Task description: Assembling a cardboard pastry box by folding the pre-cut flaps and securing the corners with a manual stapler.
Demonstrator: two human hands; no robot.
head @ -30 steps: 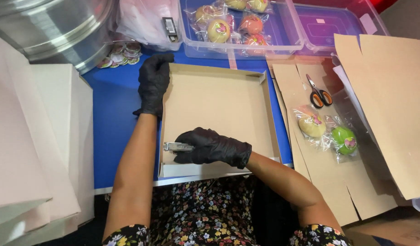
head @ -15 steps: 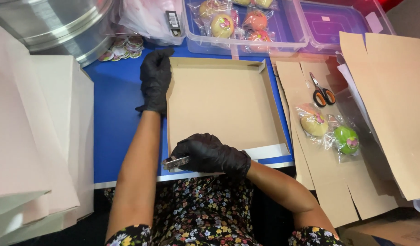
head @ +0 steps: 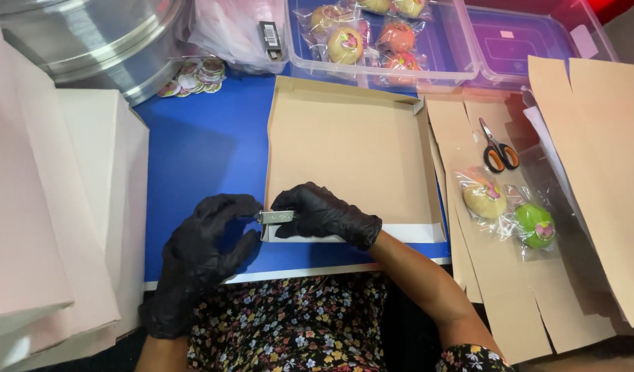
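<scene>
A shallow brown cardboard box [head: 351, 148] lies open on the blue table [head: 200, 148]. My right hand [head: 327, 213], in a black glove, grips a small metal stapler [head: 276, 217] at the box's near left corner. My left hand [head: 203, 255], also in a black glove, rests just outside that corner, fingers curled by the stapler's tip and the box wall.
Flat cardboard sheets [head: 599, 172] lie on the right with orange-handled scissors [head: 497, 153] and two wrapped round sweets [head: 485, 200], [head: 535, 225]. Clear tubs [head: 393, 41] of wrapped sweets stand behind. A steel pot [head: 83, 41], stickers [head: 193, 76] and white boxes [head: 62, 207] are at left.
My left hand has come from the box's far left edge down to the near left corner. The right hand with the stapler stays at that corner.
</scene>
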